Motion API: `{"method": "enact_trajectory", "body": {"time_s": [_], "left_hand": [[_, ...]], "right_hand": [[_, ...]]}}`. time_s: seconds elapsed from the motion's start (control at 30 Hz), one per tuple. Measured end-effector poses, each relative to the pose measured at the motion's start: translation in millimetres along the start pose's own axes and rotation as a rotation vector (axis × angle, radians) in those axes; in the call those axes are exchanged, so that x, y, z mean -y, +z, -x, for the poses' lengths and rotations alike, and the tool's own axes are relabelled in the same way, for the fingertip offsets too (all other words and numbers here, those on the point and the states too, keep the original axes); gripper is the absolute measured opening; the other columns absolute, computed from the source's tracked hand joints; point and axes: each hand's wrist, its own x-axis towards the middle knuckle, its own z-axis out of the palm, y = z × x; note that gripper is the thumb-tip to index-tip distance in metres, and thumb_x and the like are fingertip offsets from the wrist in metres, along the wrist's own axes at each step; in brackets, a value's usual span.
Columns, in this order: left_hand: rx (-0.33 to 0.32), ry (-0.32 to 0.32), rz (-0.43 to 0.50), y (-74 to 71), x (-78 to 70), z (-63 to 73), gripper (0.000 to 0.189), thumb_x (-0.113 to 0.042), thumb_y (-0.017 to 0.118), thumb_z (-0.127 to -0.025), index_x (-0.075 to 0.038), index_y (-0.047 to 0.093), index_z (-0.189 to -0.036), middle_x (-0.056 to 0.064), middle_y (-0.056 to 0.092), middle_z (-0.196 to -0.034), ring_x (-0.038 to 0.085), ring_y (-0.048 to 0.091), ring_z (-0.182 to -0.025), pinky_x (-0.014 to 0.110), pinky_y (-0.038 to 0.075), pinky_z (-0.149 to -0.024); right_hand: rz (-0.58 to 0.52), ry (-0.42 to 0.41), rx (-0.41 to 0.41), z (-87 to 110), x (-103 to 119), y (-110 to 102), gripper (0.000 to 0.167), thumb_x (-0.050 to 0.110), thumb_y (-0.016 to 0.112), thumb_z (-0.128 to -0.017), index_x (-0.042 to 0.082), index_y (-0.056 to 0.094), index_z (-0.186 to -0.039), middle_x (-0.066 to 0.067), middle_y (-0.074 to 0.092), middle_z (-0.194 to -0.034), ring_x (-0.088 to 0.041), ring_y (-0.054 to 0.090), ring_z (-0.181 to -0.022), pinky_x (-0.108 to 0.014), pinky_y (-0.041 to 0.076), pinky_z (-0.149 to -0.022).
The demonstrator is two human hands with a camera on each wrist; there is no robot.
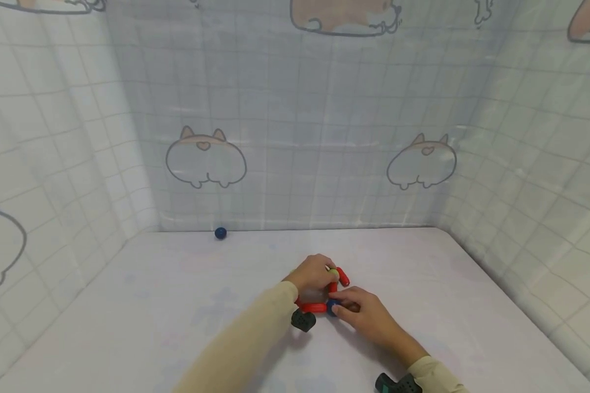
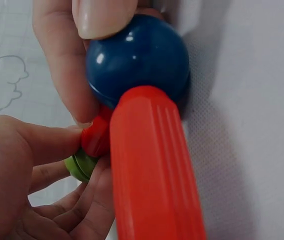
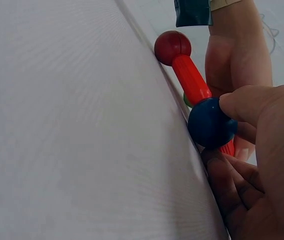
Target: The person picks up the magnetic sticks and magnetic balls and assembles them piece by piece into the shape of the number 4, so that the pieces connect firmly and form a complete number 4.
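Blue ball, glossy, perhaps plastic, touches ridged red rod.

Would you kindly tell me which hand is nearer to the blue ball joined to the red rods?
Right: the right hand pinches the blue ball; the left hand is farther back, at the green ball.

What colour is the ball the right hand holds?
Dark blue ball, clearest in the left wrist view.
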Motion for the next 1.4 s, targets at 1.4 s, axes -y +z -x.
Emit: {"method": "enact_trajectory", "body": {"time_s": [1.4], "left_hand": [[0.084, 0.216, -0.28, -10.1, 3.0, 1.6, 0.028, -0.003, 0.069, -0.09, -0.021, 0.066, -0.111, -0.009, 0.061, -0.094, 0.013, 0.054, -0.089, 0.029, 0.048, -0.082]], "right_hand": [[-0.021, 0.031, 0.017, 1.9, 1.5, 0.9, 0.033, 0.035, 0.07, -0.095, 0.017, 0.071, -0.123, 0.002, 0.064, -0.117, -0.014, 0.063, -0.098, -0.024, 0.053, -0.083]]}}
